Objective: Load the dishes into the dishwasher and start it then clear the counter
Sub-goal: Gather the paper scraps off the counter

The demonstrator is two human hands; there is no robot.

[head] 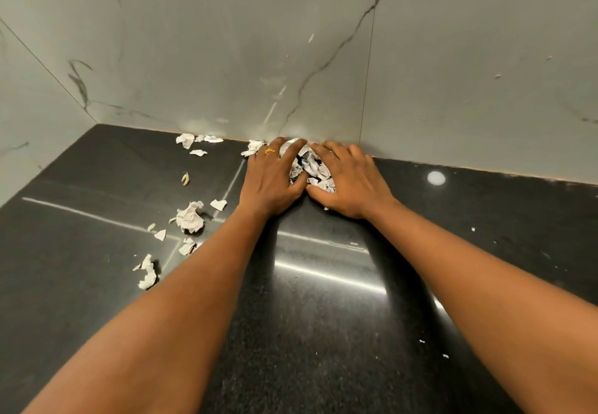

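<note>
Counter (323, 332) clearing is the step in hand. Nearest, at 7 o'clock, torn paper scraps (191, 217) lie loose. Farther, at 12 o'clock against the wall (291, 57), the left hand (270, 180) and right hand (351, 183) lie spread, palms down, cupping a paper pile (315, 171) between them; neither grip is closed. Next, I judge, they must scoop it up together.

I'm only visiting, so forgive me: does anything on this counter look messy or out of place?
Yes. Torn, crumpled paper scraps lie scattered over the left of the black counter, some against the wall. The left hand and right hand cup a heap of scraps together.
</note>
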